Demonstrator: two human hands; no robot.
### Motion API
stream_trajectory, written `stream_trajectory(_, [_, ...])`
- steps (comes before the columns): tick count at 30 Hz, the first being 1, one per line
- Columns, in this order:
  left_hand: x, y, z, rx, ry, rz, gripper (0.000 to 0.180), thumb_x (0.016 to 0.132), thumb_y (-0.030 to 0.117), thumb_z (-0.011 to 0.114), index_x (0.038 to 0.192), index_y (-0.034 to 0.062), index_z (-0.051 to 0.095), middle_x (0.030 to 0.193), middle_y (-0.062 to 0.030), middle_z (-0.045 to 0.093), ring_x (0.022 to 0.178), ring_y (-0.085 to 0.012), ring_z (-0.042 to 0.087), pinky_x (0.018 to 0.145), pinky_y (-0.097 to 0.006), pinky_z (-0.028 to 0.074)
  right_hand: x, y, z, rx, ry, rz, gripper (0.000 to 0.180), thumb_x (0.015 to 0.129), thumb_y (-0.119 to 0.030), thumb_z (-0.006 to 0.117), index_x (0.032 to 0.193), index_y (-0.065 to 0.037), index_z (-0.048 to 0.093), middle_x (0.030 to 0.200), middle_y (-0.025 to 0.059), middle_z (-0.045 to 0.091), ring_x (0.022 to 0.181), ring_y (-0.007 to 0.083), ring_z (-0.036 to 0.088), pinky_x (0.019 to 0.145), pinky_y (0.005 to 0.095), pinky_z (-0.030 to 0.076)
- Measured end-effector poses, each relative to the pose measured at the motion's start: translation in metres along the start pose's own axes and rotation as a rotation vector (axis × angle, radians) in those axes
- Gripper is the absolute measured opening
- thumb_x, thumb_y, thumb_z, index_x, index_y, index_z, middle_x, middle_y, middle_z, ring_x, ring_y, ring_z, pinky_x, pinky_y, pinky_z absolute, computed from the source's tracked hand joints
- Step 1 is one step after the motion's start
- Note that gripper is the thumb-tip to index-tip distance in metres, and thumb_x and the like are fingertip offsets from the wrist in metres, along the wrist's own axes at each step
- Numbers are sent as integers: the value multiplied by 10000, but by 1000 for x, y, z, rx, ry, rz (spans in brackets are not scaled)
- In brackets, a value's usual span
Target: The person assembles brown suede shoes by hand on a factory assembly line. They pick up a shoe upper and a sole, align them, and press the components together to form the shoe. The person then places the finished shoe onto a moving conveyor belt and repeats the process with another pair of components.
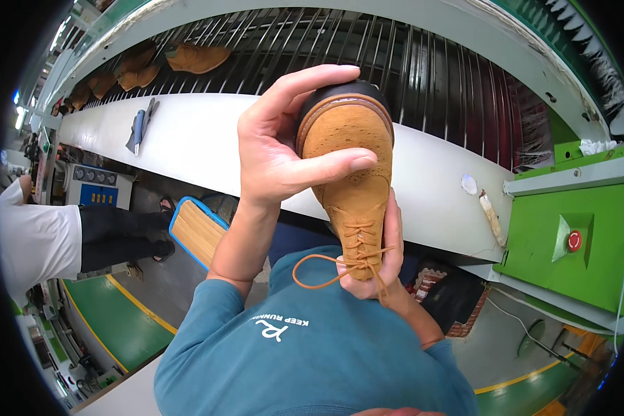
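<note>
A tan lace-up shoe (353, 159) with perforated toe and dark sole is held up before my chest, its toe pointing away from me. Around the toe end, my left hand (284, 132) is closed, thumb lying across the upper and fingers over the sole edge. My right hand (390, 256) grips the shoe's heel end from beneath, close to my body. The tan laces (362, 253) are tied, and one loop hangs out to the left. Much of my right hand's fingers is hidden behind the shoe.
A white ledge (194, 132) runs across in front, bearing a blue-handled knife (139, 128) and a whitish stick (492, 220). Beyond it, metal rollers (270, 52) carry several tan shoes (197, 59). A red button (575, 240) sits on a green panel at right. Another person (45, 236) stands at left.
</note>
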State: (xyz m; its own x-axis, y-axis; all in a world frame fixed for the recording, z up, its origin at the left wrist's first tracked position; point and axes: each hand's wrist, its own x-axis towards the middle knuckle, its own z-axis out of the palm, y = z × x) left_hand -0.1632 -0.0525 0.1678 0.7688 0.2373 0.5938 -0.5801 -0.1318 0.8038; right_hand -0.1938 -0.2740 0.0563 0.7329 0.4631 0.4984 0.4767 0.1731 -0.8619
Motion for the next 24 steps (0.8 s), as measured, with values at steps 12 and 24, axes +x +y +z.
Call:
stream_trajectory(12, [0,5,-6,-60,-30,-39,840,762,41,981,1486,-93,577,1239,-239,786,1135,-263,785,1023,-381,634,3,-9,1,-45,4,-53,1107,729,-156,816,1647,192,306,1498,327,504,1369,457,579,1167,479,483])
stream_trajectory(24, [-2,22,9,0,-55,-41,794,767,109,1006,1463,-30,649,1226,-161,788,1122,-219,775,1011,-356,628,-16,4,-3,77,35,41,1193,769,-274,828,1691,157,206,1455,290,517,1323,412,596,1112,484,496])
